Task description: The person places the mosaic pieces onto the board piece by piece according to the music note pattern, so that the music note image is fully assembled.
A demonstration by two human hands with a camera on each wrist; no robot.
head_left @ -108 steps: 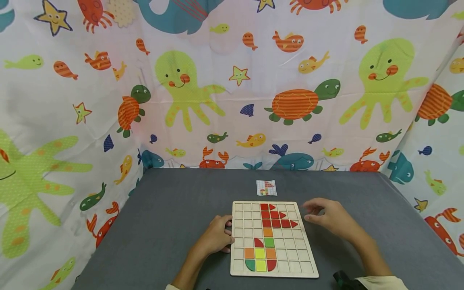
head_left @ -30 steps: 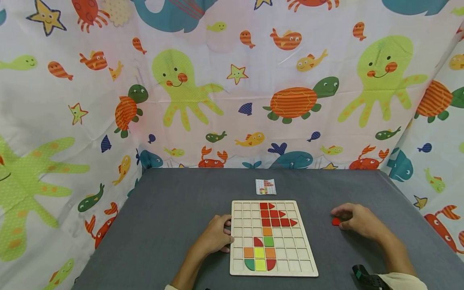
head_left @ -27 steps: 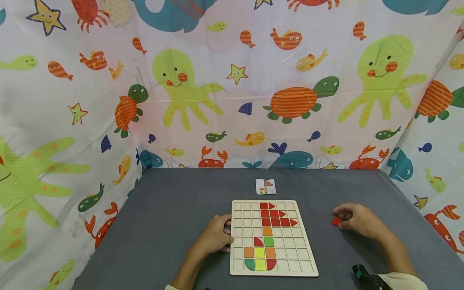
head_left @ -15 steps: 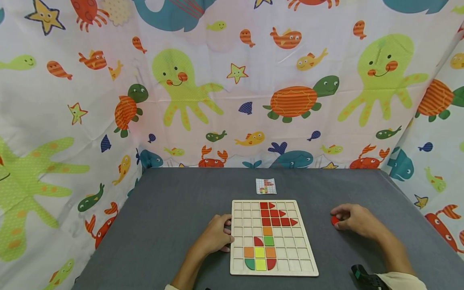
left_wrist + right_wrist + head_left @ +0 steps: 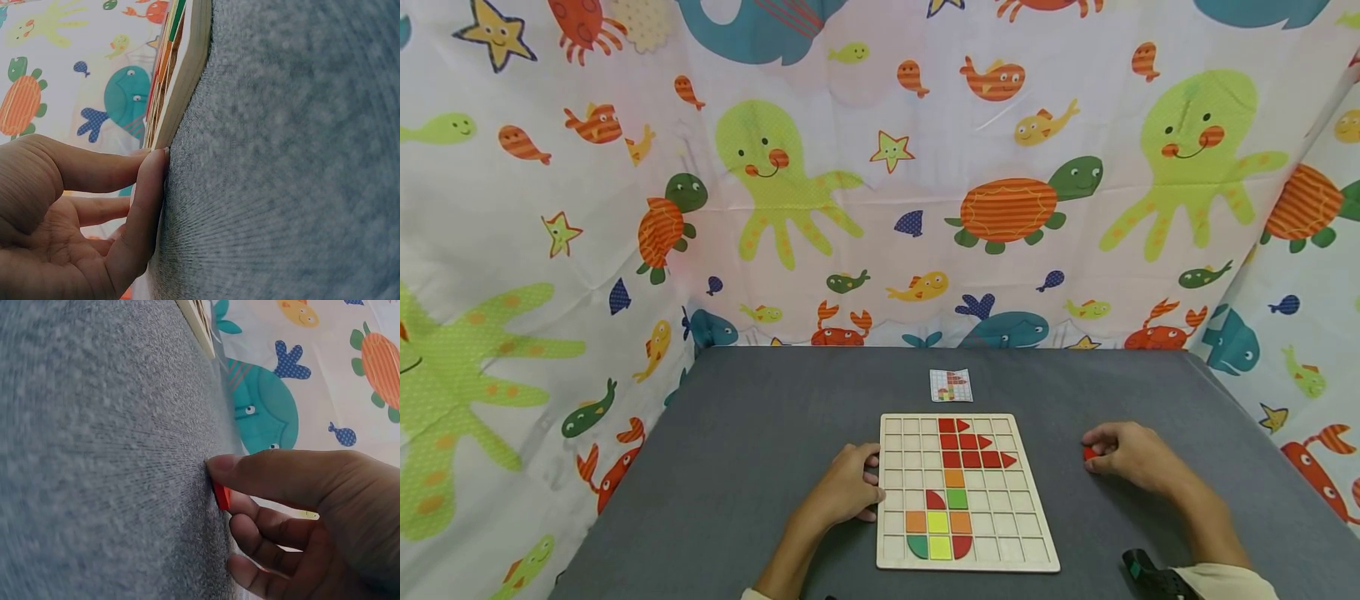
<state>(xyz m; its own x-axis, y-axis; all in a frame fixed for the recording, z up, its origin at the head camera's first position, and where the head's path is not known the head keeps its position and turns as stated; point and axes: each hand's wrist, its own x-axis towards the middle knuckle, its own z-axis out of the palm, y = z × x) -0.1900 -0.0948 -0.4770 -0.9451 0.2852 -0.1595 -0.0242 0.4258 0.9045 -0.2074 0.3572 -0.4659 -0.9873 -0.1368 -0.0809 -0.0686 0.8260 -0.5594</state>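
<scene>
A pale wooden grid board point(image 5: 1011, 529) lies on the grey table, with red, orange, yellow and green tiles set in its cells. My left hand point(image 5: 846, 486) holds the board's left edge; in the left wrist view, thumb and finger point(image 5: 103, 172) meet at that edge. To the right of the board, my right hand point(image 5: 1138, 457) pinches a small red tile point(image 5: 1090, 453) between thumb and finger, low over the table. Only an edge of this tile point(image 5: 221, 495) shows in the right wrist view, and its shape is partly hidden by the fingers.
A small card point(image 5: 951, 386) with a printed grid picture lies just behind the board. The grey tabletop point(image 5: 760, 433) stretches to both sides. A white curtain point(image 5: 880, 208) with sea animals stands behind the table and along both sides.
My right hand has moved from beside the board out to the right, and now pinches the red tile that lay on the table under its fingers. My left hand stays on the board's edge.
</scene>
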